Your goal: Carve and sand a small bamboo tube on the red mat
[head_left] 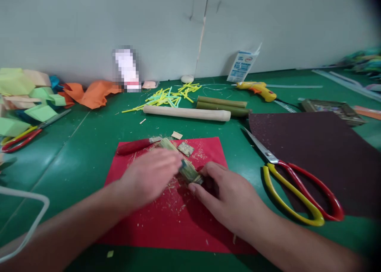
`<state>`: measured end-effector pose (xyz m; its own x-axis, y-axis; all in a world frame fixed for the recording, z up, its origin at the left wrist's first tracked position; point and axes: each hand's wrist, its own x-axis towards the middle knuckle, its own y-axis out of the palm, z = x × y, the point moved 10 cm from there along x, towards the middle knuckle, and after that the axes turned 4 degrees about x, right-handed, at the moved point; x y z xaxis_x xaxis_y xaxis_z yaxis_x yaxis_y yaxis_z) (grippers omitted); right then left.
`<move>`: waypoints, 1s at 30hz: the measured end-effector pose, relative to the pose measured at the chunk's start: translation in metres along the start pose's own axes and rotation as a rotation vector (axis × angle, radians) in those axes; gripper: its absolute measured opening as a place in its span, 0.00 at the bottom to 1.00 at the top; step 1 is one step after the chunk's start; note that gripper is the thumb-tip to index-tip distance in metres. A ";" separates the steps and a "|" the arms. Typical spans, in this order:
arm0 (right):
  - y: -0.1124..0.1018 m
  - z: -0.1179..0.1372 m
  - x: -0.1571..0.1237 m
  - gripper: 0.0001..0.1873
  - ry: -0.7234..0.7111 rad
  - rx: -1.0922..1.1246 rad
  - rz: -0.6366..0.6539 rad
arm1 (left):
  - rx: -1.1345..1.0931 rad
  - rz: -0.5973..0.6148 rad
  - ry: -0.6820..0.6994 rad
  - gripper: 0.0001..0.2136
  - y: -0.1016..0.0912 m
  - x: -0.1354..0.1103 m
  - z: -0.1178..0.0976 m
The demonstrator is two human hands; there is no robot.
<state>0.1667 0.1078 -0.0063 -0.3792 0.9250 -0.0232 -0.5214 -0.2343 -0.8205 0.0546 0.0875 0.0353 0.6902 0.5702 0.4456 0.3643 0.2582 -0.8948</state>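
A short piece of split bamboo (190, 171) lies slantwise over a red sheet (166, 232) sprinkled with fine shavings. My right hand (232, 196) pinches its near end between thumb and fingers. Across its middle reaches my left hand (151, 173), blurred, with the fingers pressed together; a small dark bit shows at the fingertips, too smeared to name. Beside the bamboo is a small flat greenish square piece (186, 149). A red-handled knife (133, 146) rests on the sheet's far left corner, its blade tip near the bamboo's far end.
Large red-and-yellow scissors (285, 173) lie at right, partly over a dark brown sheet (309, 149). Behind are a pale rod (187, 113), green bamboo lengths (222, 105), yellow strips (163, 97) and a yellow glue gun (257, 89). Folded papers (26, 93) and other scissors (26, 137) sit left.
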 end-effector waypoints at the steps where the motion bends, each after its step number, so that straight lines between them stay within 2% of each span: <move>1: 0.000 -0.001 0.000 0.10 0.010 0.000 0.003 | 0.015 -0.046 -0.050 0.12 -0.005 0.000 0.005; 2: 0.000 -0.002 0.000 0.10 0.017 0.002 0.005 | 0.031 -0.089 -0.113 0.11 -0.010 -0.001 0.011; 3: 0.001 -0.002 0.000 0.10 0.021 0.005 0.011 | 0.029 -0.114 -0.109 0.11 -0.012 -0.001 0.009; 6: 0.001 0.000 0.001 0.09 0.007 0.015 0.016 | -0.047 0.001 0.015 0.13 -0.001 -0.001 -0.008; 7: 0.001 0.001 0.001 0.09 0.007 0.017 0.017 | -0.055 0.000 0.033 0.14 0.000 -0.001 -0.010; 12: 0.001 0.000 0.000 0.09 0.019 0.016 0.006 | 0.010 -0.061 -0.103 0.12 -0.006 0.000 0.005; 16: 0.002 0.001 0.000 0.09 0.003 0.026 0.019 | -0.052 0.022 0.043 0.13 0.002 -0.001 -0.011; 21: 0.002 -0.002 0.001 0.10 0.033 0.027 0.028 | 0.037 -0.094 -0.122 0.11 -0.008 -0.002 0.010; 25: 0.003 0.000 0.000 0.09 0.018 0.036 0.040 | -0.028 0.036 0.044 0.13 0.007 -0.002 -0.011; 26: 0.003 -0.001 0.000 0.09 0.020 0.033 0.036 | -0.048 0.031 0.048 0.13 0.006 -0.001 -0.010; 29: 0.002 -0.002 -0.001 0.10 0.031 0.012 0.029 | 0.002 -0.089 -0.078 0.11 -0.007 0.001 0.007; 30: 0.002 -0.002 -0.001 0.10 0.031 0.009 0.029 | 0.017 -0.101 -0.083 0.11 -0.008 0.001 0.007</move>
<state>0.1677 0.1067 -0.0093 -0.3709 0.9264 -0.0648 -0.5173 -0.2641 -0.8140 0.0480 0.0915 0.0430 0.5961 0.6028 0.5305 0.4186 0.3305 -0.8459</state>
